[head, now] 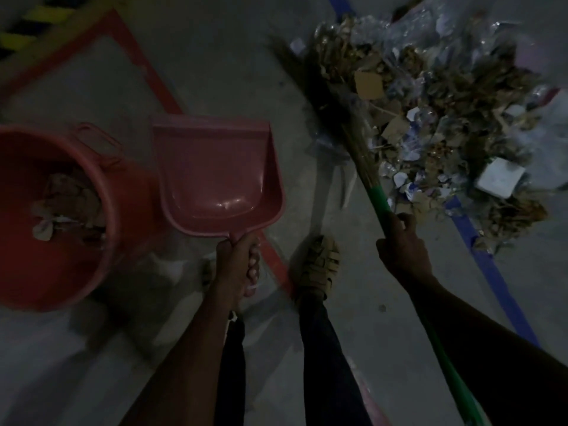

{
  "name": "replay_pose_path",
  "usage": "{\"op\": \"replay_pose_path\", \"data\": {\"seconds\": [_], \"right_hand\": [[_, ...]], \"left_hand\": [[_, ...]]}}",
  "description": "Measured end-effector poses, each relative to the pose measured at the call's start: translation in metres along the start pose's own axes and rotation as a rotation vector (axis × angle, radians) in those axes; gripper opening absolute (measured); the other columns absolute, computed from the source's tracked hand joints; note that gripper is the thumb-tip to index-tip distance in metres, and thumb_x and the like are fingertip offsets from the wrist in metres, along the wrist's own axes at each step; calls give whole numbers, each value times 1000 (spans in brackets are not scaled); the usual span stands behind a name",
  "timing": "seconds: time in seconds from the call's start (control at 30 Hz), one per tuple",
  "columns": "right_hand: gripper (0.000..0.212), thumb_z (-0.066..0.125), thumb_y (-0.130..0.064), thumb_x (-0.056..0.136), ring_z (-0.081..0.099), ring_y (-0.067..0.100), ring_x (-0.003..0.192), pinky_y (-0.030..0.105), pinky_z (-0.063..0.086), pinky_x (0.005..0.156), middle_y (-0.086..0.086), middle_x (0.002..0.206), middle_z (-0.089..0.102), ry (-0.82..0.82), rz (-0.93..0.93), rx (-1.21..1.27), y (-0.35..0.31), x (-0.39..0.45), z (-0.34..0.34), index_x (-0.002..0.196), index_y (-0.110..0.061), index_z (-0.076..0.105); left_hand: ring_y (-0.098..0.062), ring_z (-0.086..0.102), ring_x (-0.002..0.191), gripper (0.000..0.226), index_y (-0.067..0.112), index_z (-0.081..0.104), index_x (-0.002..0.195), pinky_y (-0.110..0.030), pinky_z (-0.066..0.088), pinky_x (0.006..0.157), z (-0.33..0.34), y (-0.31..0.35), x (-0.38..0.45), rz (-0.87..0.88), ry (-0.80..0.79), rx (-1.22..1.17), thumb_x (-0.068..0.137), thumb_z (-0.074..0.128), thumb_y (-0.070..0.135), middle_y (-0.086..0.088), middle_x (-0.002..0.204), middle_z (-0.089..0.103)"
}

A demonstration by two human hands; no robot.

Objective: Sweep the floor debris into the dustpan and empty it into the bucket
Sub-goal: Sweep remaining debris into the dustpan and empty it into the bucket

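My left hand [238,265] grips the handle of a pink dustpan [215,170], held above the floor with nothing in its scoop. Left of the dustpan stands a red bucket [37,269] with paper and cardboard scraps inside. My right hand [402,244] grips the green handle of a broom [361,149]; its straw bristles reach up along the left edge of a big debris pile [445,118] of dry leaves, paper, cardboard and plastic at the upper right.
The grey concrete floor carries a red painted line [147,72], a blue line [491,269] and yellow-black hazard stripes [27,29] at the top left. My sandalled foot [319,265] stands between the dustpan and the broom. The scene is dim.
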State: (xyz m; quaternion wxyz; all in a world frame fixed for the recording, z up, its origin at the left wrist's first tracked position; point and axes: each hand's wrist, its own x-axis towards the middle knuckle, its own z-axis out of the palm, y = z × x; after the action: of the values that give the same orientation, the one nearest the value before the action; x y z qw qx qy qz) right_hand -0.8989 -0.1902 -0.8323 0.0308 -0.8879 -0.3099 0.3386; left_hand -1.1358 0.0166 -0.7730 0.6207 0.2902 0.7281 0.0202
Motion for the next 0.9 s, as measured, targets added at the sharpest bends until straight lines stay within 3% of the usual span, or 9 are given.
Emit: {"op": "replay_pose_path", "data": {"seconds": [0.2, 0.33, 0.47, 0.57, 0.73, 0.9], "right_hand": [[67, 68, -5, 83, 47, 30, 48, 38, 45, 41, 17, 137, 36, 84, -125, 38, 24, -36, -3, 140, -20, 35], [65, 69, -3, 81, 50, 27, 51, 28, 34, 48, 17, 135, 38, 168, -126, 123, 35, -48, 3, 140, -11, 42], [63, 68, -5, 83, 42, 20, 52, 28, 35, 47, 15, 136, 37, 256, -47, 172, 39, -43, 9, 141, -9, 43], [66, 66, -7, 84, 47, 26, 55, 34, 42, 44, 13, 140, 34, 302, 33, 162, 41, -32, 11, 143, -12, 37], [67, 62, -9, 84, 49, 34, 59, 32, 37, 49, 13, 143, 31, 329, 167, 110, 51, 2, 20, 145, -9, 34], [66, 62, -12, 82, 52, 39, 64, 38, 43, 52, 17, 144, 32, 310, 285, 62, 60, 35, 28, 142, -8, 34]], "left_hand": [[-13, 30, 30, 29, 12, 45, 64, -19, 25, 44, 14, -6, -2, -11, -58, 101, 88, 60, 18, 0, 43, 39], [-14, 30, 30, 34, 12, 45, 59, -18, 25, 44, 24, -4, 0, 0, -105, 210, 88, 61, 20, -1, 42, 37], [-13, 31, 31, 28, 11, 49, 63, -17, 25, 47, 37, 0, 13, 12, -145, 291, 87, 61, 21, 0, 44, 37], [-13, 31, 31, 32, 12, 49, 60, -17, 25, 44, 43, 1, 27, 19, -175, 357, 88, 61, 21, 0, 44, 37], [-11, 29, 28, 38, 13, 46, 58, -14, 22, 39, 43, -5, 59, -56, -192, 452, 90, 62, 23, 1, 41, 35], [-9, 26, 26, 36, 12, 47, 63, -10, 20, 37, 41, -19, 85, -115, -212, 512, 97, 55, 22, 3, 39, 34]]}}
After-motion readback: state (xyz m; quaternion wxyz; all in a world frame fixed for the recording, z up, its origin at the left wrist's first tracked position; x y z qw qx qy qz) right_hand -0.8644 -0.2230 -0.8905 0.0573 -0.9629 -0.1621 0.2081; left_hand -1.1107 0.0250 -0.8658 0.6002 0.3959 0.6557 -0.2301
